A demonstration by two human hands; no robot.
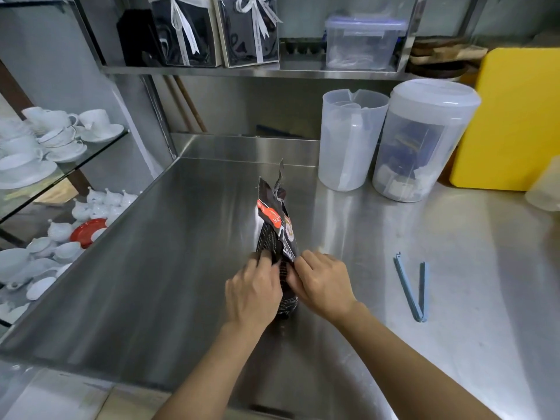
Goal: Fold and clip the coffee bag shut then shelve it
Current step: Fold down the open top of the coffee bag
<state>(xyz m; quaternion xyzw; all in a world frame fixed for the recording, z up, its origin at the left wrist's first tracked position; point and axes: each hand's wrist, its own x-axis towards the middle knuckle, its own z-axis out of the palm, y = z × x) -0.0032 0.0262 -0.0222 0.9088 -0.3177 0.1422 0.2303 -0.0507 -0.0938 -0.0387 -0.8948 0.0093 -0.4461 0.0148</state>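
— Steel tabletop (157,268) in the head view, and a black coffee bag (276,231) lying on it, torn mouth pointing away from the person. Which step is this?

— Still the start, I judge: no fold made yet. The left hand (253,294) and right hand (322,286) press on the bag's near end from either side.

— And the fingers?

— Curled narrow, holding the bag between them; its open top sits well beyond them.

— Next?

— Probably reaching to that far mouth, flattening and rolling it, then fetching the blue clip (412,291), which lies spread open, apart to the right. The shelf (257,70) waits above.
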